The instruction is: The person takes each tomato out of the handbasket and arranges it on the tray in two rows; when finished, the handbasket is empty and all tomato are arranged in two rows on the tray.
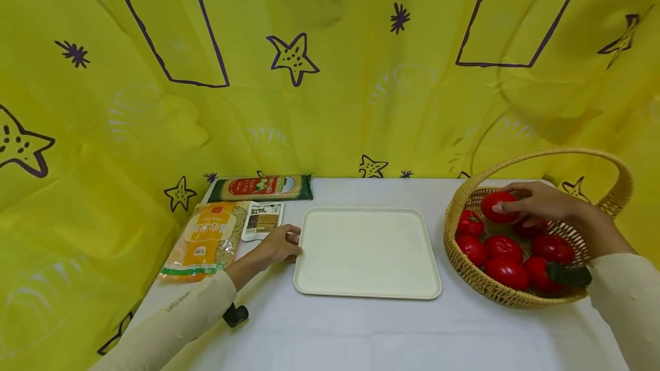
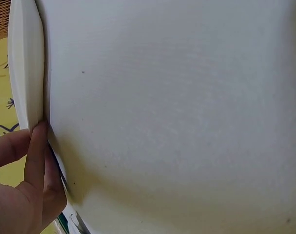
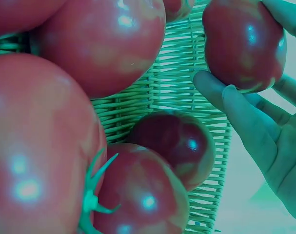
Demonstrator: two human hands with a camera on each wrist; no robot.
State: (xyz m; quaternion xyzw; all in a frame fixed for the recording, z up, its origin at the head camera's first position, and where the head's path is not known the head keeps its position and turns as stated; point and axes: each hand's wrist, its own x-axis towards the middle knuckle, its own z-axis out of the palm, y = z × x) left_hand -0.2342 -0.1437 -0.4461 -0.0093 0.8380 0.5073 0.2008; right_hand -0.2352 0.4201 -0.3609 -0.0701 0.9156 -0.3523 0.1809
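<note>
A cream rectangular tray (image 1: 367, 253) lies on the white table. At its left edge my left hand (image 1: 281, 245) pinches the rim between thumb and fingers; in the left wrist view the fingertips (image 2: 38, 127) meet that edge. On the right stands a wicker basket (image 1: 464, 276) with a tall arched handle, holding several red tomatoes (image 1: 507, 273). My right hand (image 1: 541, 205) grips one tomato (image 1: 496, 206) over the basket's far side. In the right wrist view this held tomato (image 3: 245, 46) sits between thumb and fingers, above the woven wall.
Left of the tray lie an orange-and-clear food bag (image 1: 206, 239), a small white packet (image 1: 263, 219) and a long green-ended noodle pack (image 1: 262, 188). A black object (image 1: 236, 315) shows beside the left forearm. Yellow patterned cloth (image 1: 335, 119) hangs behind the table.
</note>
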